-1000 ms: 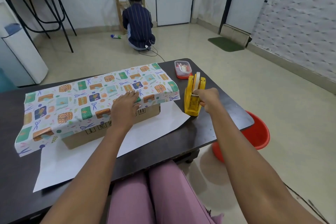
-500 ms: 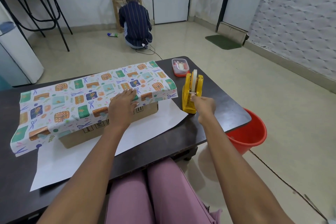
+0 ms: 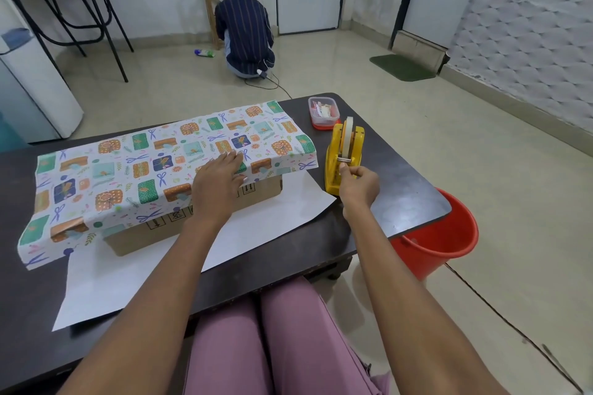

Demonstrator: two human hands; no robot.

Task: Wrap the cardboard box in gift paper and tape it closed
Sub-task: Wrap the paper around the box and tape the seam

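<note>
Box [image 3: 192,221]: cardboard, on table [image 3: 401,202], mostly hidden under patterned paper [image 3: 154,170]; only the near side shows, with printed handling symbols too small to read. Paper's white underside spreads toward the table's near edge. Left hand [image 3: 218,183]: fingers straight, together, pressing paper on box top. Right hand [image 3: 359,184]: fingertips pinching at yellow dispenser's [image 3: 343,154] cutter; tape end indistinct. Red tub [image 3: 322,112]: contents unclear. Bucket [image 3: 439,237] partly cut off by table.

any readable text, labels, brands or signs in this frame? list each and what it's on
No readable words, brands or numbers.
Cardboard box, near side: black printed handling pictograms (arrows and boxed symbols), partly covered by the gift paper and the left hand; no legible lettering.
Gift paper: pictures only, scissors and parcels.
Yellow tape dispenser: no label visible.
Red-lidded container: contents too small to read.
</note>
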